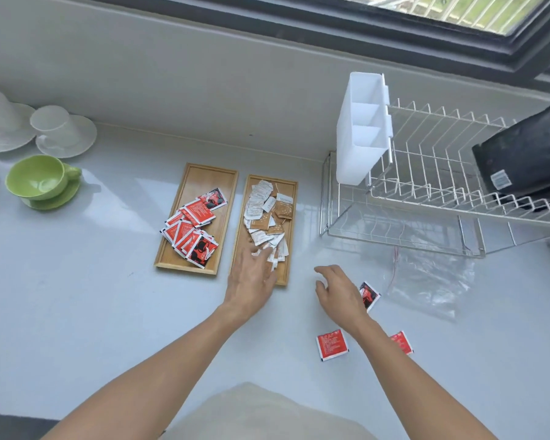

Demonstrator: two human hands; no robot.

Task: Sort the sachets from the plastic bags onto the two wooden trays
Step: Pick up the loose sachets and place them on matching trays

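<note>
White sachets (269, 249) are being deposited on the right tray (291, 185) by the open left hand (251, 277). The open, empty right hand (338, 292) hovers; three red sachets (331, 344) must next be moved to the left tray (210, 173).

Two trays (172, 262) sit side by side mid-surface (77, 296), each holding sachets (192, 230), with cups (38, 177) at left, the dish rack (426, 192) at right, and a plastic bag (429, 281) before the rack.
</note>
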